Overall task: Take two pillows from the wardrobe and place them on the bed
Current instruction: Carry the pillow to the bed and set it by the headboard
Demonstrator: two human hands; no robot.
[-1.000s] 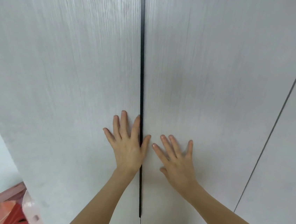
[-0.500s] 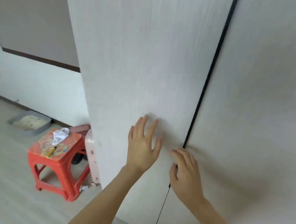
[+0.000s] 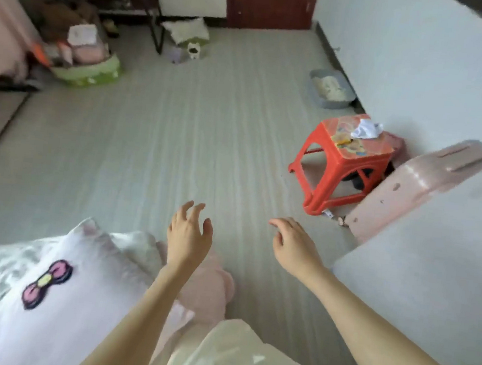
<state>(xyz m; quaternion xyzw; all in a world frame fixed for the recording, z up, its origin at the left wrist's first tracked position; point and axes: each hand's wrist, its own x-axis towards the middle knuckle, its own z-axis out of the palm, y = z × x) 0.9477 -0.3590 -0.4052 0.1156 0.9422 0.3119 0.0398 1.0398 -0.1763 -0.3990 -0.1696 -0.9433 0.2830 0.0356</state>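
A white pillow [image 3: 43, 295] with a pink bow lies at lower left, seemingly on the bed, below and left of the left hand [image 3: 188, 236], whose fingers [image 3: 192, 211] are spread and empty, clear of it. The right hand [image 3: 294, 247] hovers over the floor [image 3: 179, 134], fingers loosely curled and apart, holding nothing.

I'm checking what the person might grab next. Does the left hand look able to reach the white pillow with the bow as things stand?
Probably yes. The left hand is open and empty, hovering just past the white pillow with the bow, whose near corner lies beside the left wrist. Nothing sits between them; drawing back and down should meet it.
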